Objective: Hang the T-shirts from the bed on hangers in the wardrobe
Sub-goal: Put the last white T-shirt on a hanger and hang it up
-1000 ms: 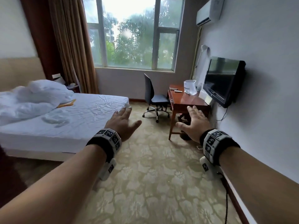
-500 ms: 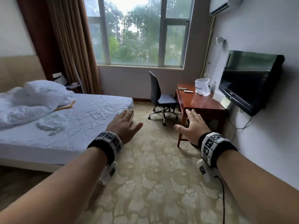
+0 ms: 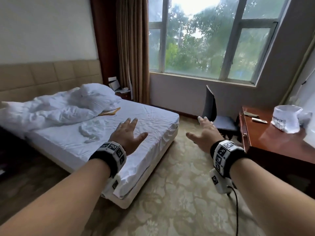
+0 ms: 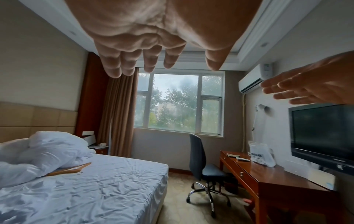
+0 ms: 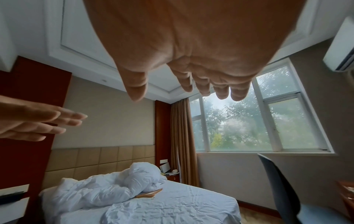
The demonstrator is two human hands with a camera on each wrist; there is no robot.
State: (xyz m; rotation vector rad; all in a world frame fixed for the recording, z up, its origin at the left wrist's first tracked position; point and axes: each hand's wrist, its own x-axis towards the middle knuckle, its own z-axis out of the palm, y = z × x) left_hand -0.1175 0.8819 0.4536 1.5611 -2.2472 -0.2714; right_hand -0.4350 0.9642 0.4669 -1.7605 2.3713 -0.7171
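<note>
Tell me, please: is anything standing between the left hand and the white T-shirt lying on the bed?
Nothing visible does. The left hand is open above the bare sheet of the bed, and the crumpled T-shirt lies to its left, uncovered. The heaped duvet and wooden hanger lie beyond the T-shirt.

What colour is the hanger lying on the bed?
Light brown wood: the hanger peeks from under the white duvet. The left wrist view shows it best.

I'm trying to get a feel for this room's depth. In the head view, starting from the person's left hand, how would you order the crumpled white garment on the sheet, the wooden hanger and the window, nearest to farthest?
From the left hand, held open above the bed:
1. Crumpled white garment, on the sheet just to the hand's left.
2. Wooden hanger, farther up the bed, partly under the duvet.
3. Window, on the far wall beyond the bed.
</note>
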